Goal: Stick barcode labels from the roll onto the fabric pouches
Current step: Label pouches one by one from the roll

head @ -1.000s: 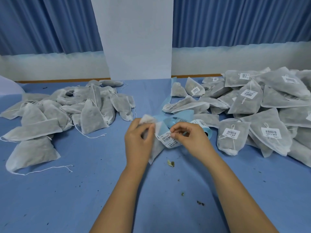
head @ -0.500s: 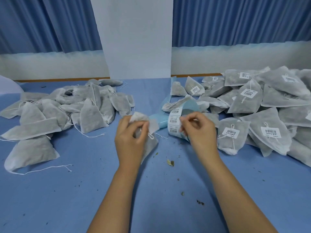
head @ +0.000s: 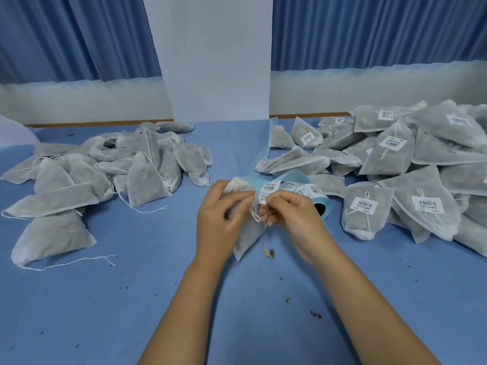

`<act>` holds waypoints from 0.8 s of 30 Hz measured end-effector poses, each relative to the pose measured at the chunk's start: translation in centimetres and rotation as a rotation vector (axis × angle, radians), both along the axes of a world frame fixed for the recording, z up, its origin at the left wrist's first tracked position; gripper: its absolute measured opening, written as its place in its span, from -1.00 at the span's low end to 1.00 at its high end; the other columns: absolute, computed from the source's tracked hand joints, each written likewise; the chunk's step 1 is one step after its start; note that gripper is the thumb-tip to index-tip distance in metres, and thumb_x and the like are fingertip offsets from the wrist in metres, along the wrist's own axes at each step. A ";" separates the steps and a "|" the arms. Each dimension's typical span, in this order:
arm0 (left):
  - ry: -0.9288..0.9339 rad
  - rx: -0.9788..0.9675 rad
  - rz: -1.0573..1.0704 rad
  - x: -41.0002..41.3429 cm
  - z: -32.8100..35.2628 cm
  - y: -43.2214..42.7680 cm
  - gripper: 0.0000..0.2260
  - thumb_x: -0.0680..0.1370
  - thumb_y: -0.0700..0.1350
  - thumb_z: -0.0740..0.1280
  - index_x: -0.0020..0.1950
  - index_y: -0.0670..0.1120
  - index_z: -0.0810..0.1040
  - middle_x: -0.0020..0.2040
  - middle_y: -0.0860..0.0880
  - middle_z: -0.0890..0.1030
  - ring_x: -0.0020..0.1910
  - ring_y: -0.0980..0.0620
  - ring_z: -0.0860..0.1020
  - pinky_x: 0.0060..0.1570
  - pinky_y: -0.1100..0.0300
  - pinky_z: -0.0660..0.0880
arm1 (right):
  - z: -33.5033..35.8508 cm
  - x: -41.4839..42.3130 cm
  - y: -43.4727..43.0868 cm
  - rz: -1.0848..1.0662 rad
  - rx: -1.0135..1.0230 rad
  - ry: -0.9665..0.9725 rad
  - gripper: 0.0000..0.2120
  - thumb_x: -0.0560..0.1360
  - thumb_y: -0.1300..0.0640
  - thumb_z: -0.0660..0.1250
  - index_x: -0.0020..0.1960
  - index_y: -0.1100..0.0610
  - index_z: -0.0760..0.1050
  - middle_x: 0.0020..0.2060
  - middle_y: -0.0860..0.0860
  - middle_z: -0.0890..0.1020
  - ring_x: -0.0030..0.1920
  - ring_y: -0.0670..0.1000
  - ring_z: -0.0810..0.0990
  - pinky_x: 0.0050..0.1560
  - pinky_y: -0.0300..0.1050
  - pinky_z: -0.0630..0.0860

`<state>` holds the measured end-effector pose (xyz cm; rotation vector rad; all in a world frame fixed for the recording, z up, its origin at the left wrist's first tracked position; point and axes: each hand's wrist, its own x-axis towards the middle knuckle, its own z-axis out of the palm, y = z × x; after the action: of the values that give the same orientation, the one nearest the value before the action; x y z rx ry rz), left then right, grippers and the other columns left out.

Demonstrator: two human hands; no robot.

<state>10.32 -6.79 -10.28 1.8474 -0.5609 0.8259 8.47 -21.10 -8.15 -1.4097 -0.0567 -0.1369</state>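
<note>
My left hand [head: 224,219] grips a grey fabric pouch [head: 247,239] by its gathered top, above the blue table. My right hand [head: 287,212] pinches a white barcode label [head: 263,199] at the edge of the strip, right beside the pouch's drawstring. The label roll [head: 315,197], on pale blue backing, lies on the table just behind my right hand, its strip curling up with more labels [head: 270,187] on it.
A heap of unlabelled pouches [head: 105,172] lies at the left. A larger heap of labelled pouches [head: 411,175] fills the right side. Crumbs of dried herb [head: 268,252] dot the blue table [head: 131,299]. A white pillar [head: 218,56] stands behind.
The roll, lifted upright half a second ago, lies back on the table. My right hand has come back toward the pouch with a label pinched.
</note>
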 end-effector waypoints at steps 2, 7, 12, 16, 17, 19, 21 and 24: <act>0.087 -0.120 0.022 0.0 0.2 0.0 -0.83 0.55 -0.10 0.34 -0.01 -0.12 0.70 -0.12 0.13 0.48 -0.14 0.24 0.49 -0.16 0.44 0.34 | 0.2 0.2 -0.5 -0.083 0.018 0.047 -0.74 0.51 0.35 0.22 -0.31 0.23 0.54 -0.40 0.06 0.61 -0.38 -0.01 0.53 -0.36 -0.27 0.47; 0.302 -0.262 0.009 0.3 0.5 0.2 -0.76 0.51 -0.30 0.40 0.11 -0.04 0.66 0.03 0.01 0.52 0.03 0.30 0.51 0.06 0.41 0.42 | 0.1 0.0 -1.6 -0.420 -0.327 -0.120 -0.81 0.43 0.30 0.28 -0.36 0.27 0.43 -0.40 0.15 0.53 -0.37 -0.02 0.46 -0.25 -0.08 0.43; 0.374 -0.238 -0.100 0.0 0.6 -0.1 -0.65 0.48 -0.32 0.43 0.15 0.06 0.63 0.08 0.07 0.55 0.12 0.31 0.51 0.07 0.48 0.40 | 0.7 -0.7 -0.5 -0.212 -0.253 -0.312 -0.78 0.45 0.30 0.35 -0.35 0.12 0.47 -0.40 -0.04 0.54 -0.39 -0.12 0.44 -0.31 -0.18 0.39; 0.401 -0.229 -0.205 -0.2 0.9 -0.2 -0.60 0.44 -0.29 0.43 0.16 0.12 0.61 0.07 0.07 0.56 0.13 0.20 0.55 0.04 0.41 0.44 | 0.9 -1.0 0.2 -0.001 -0.187 -0.344 -0.84 0.41 0.23 0.32 -0.33 0.08 0.48 -0.39 -0.13 0.54 -0.34 -0.16 0.45 -0.30 -0.35 0.37; 0.411 -0.230 -0.236 -0.3 0.9 -0.3 -0.58 0.40 -0.26 0.40 0.16 0.14 0.60 0.06 0.11 0.56 0.13 0.19 0.56 0.03 0.40 0.45 | 0.9 -0.9 0.2 0.020 -0.222 -0.335 -0.83 0.42 0.24 0.33 -0.33 0.11 0.48 -0.37 -0.09 0.54 -0.30 -0.12 0.46 -0.24 -0.31 0.39; 0.415 -0.226 -0.283 -0.4 1.0 -0.4 -0.54 0.34 -0.25 0.35 0.15 0.17 0.60 0.02 0.18 0.56 0.11 0.19 0.56 0.03 0.39 0.45 | 0.7 -0.8 0.2 0.030 -0.298 -0.307 -0.81 0.46 0.32 0.35 -0.32 0.22 0.47 -0.35 0.08 0.52 -0.26 -0.01 0.44 -0.18 -0.16 0.37; 0.402 -0.194 -0.314 -0.5 0.9 -0.5 -0.51 0.37 -0.30 0.40 0.18 0.18 0.58 0.02 0.22 0.54 0.11 0.20 0.55 0.05 0.38 0.45 | 0.5 -0.6 0.1 0.015 -0.327 -0.274 -0.84 0.47 0.37 0.32 -0.28 0.32 0.46 -0.33 0.25 0.48 -0.27 0.05 0.39 -0.19 -0.11 0.33; 0.413 -0.157 -0.365 -0.5 0.8 -0.4 -0.43 0.40 -0.40 0.43 0.23 0.17 0.55 0.02 0.22 0.53 0.11 0.18 0.55 0.09 0.32 0.46 | 0.4 -0.5 -0.1 -0.028 -0.357 -0.246 -0.81 0.47 0.37 0.31 -0.31 0.27 0.43 -0.38 0.18 0.46 -0.32 -0.03 0.38 -0.26 -0.25 0.32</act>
<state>9.78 -7.19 -9.51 1.6413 -0.5280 0.2281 7.99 -21.17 -7.75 -1.7437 -0.2765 -0.3359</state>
